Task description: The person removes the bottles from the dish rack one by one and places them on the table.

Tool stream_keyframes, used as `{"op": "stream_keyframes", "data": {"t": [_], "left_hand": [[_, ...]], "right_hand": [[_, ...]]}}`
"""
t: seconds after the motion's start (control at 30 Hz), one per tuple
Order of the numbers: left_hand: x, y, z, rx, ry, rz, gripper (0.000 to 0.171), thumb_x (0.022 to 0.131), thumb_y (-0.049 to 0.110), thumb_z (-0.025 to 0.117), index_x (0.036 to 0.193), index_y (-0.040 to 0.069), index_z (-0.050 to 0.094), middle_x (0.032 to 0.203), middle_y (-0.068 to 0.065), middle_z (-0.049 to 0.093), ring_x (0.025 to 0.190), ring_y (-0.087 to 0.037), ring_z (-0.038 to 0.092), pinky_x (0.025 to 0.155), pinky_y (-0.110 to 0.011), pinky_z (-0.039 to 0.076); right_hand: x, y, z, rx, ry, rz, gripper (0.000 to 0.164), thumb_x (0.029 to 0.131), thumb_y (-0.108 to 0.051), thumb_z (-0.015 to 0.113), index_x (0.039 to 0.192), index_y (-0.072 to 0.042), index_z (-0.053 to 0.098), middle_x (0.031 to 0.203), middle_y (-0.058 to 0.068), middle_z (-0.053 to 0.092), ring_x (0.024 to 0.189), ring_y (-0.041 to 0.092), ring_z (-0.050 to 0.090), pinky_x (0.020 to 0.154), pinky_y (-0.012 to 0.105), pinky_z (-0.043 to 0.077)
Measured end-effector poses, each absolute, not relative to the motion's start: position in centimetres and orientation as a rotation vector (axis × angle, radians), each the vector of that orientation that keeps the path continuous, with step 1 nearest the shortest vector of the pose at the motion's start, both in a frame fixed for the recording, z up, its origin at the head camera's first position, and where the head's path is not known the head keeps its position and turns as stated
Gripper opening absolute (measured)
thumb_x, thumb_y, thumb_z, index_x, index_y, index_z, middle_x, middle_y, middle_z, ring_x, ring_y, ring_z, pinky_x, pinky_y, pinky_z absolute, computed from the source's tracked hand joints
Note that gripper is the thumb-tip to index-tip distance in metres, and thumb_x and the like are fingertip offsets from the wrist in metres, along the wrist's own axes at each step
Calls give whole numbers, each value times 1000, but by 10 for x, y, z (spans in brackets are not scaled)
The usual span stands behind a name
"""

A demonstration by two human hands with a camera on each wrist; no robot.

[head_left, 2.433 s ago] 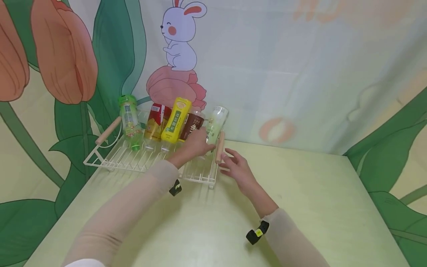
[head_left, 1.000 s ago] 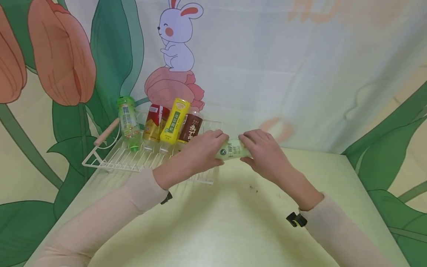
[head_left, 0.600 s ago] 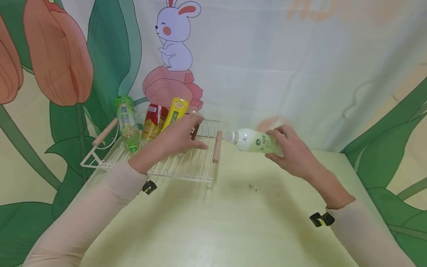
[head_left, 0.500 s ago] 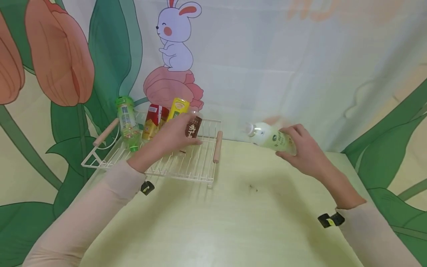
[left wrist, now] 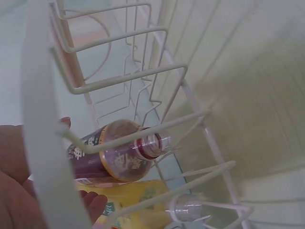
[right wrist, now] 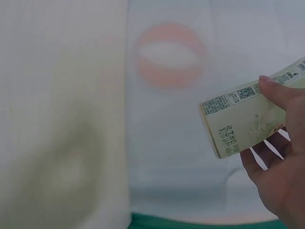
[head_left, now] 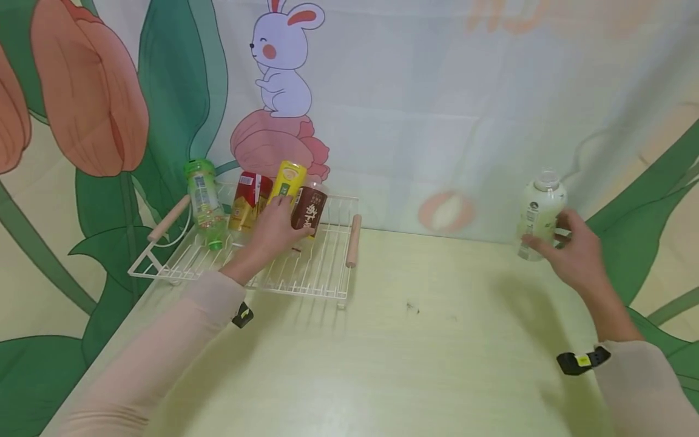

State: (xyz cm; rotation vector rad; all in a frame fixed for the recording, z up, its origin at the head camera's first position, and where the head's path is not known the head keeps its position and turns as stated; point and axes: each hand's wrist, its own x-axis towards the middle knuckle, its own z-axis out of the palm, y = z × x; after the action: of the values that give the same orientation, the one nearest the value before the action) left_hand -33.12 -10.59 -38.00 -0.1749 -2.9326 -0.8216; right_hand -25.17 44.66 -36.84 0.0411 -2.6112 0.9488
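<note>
Head view first, and over on the right the right hand [head_left: 579,255] has the pale green bottle [head_left: 537,212], thumb on the near side, fingers closed round its lower body! Neck uppermost, leaning a touch, it's at the far right, by the printed curtain [head_left: 437,121]. Across to the left hand [head_left: 267,230], in over the white wire rack [head_left: 306,292]: thumb and fingers wide apart, fingers over the yellow bottle [head_left: 288,176], thumb across the lower part of the brown bottle [head_left: 309,209]. Further left lie the red-and-gold bottle [head_left: 251,203] and the green bottle [head_left: 204,200], all four sloping with their necks towards the person, between two wooden handles [head_left: 353,241]. The rack stands on the pale green table [head_left: 382,364].

To the left wrist, and we're looking through the wires! The brown bottle's clear neck [left wrist: 152,145] pokes out between them, the yellow bottle just beside it. One fingertip [left wrist: 66,122] shows at the brown bottle's far side, others bend near the yellow one; whether they press on either, I cannot tell.

Right wrist: thumb along one side of the label, fingers on the other, a firm hold, the pale green bottle's base clear of the table, a soft shadow [right wrist: 71,171] falling there
</note>
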Motion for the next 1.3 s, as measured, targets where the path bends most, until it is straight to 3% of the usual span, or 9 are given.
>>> {"op": "stream_keyframes", "data": {"t": [0.1,0.17,0.33,0.53,0.87,1.1,1.3], "left_hand": [[-335,-105,-385,-166,-2927,-804,87,93,36,84,155,-2,38,152,-24,45,132,-40,51,113,-55,47],[-336,-104,-387,-164,-2927,-803,85,93,36,84,153,-3,39,149,-24,47,129,-39,52,112,-54,48],[-338,-102,-390,-138,-2949,-788,85,92,38,85,152,-2,40,141,-23,49,124,-37,53,111,-52,50],[-340,-99,-396,-109,-2986,-714,91,92,42,84,155,-2,36,141,-24,48,125,-36,51,111,-52,50],[-345,-90,-408,-81,-2971,-554,85,92,49,81,146,-7,46,132,-24,54,117,-36,51,101,-53,55],[-345,-89,-411,-66,-2962,-585,79,91,47,83,141,-5,51,128,-21,59,113,-34,55,99,-50,55],[-345,-91,-408,-105,-2943,-633,73,92,46,83,136,-4,54,119,-18,61,103,-32,59,88,-47,58]], "right_hand": [[-253,468,-383,-45,-2625,975,76,98,-45,75,155,-6,41,143,13,51,122,16,49,102,23,50],[-253,481,-395,-96,-2644,985,80,98,-49,73,157,-6,40,145,14,51,124,18,50,104,30,53],[-251,501,-425,-198,-2676,998,85,99,-54,70,156,0,38,147,25,51,132,42,50,103,56,53],[-251,511,-448,-217,-2675,1013,85,100,-53,69,157,1,37,147,31,53,134,49,50,102,67,48],[-249,518,-467,-222,-2717,1031,88,103,-50,67,158,9,31,149,42,45,133,62,47,101,74,44],[-251,515,-472,-220,-2720,1038,86,103,-49,67,156,9,33,149,41,46,133,61,48,101,72,45],[-252,517,-477,-214,-2715,1010,86,103,-47,68,156,10,32,148,42,46,133,61,49,101,71,47]]}}
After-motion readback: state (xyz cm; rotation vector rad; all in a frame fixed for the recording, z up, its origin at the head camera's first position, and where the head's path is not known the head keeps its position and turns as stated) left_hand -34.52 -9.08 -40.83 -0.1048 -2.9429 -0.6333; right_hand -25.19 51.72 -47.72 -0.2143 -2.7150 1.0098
